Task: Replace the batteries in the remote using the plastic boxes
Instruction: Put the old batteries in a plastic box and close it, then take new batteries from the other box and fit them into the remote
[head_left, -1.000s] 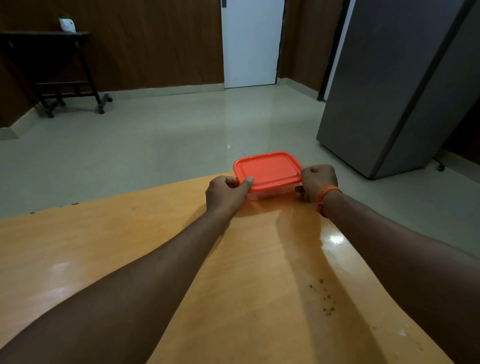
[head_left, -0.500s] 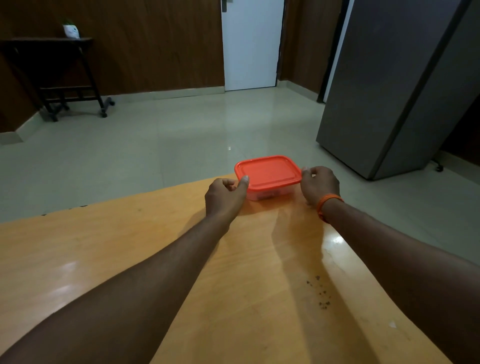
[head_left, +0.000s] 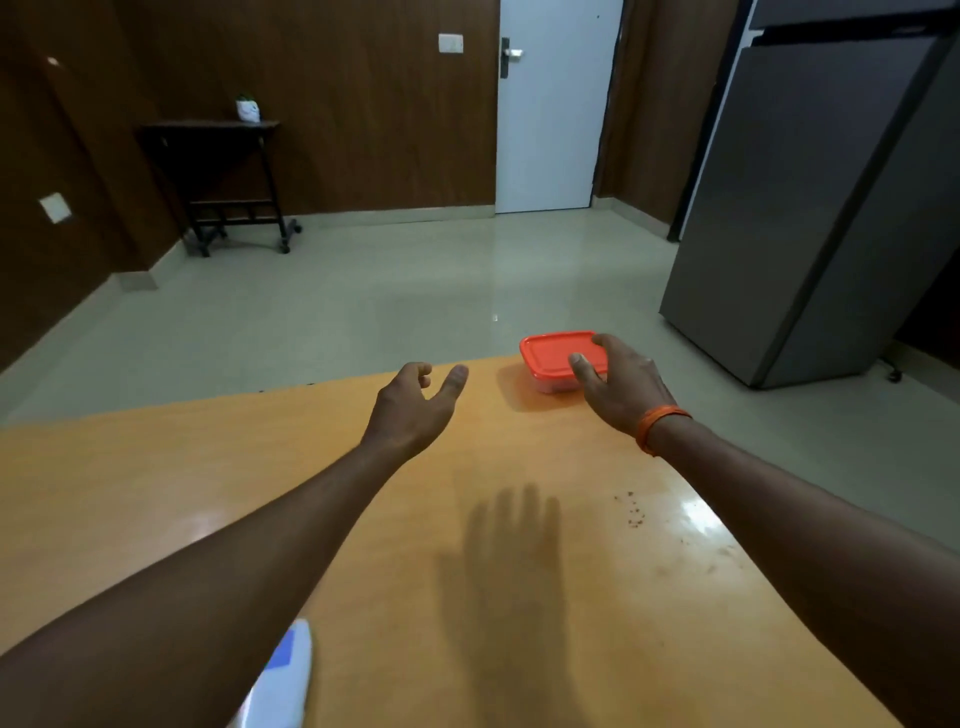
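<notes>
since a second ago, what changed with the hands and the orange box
The left hand let go of the orange-lidded box and drew back to the left; it now hangs open above the table. The right hand uncurled from the box's right end and now spreads open over its top; whether it touches is unclear. The box stayed at the table's far edge, still closed.

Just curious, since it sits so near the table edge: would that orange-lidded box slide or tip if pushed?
Probably slides rather than tips: the box is low and flat, and the table looks glossy. Likely light, being small translucent plastic, though its contents are hidden.
</notes>
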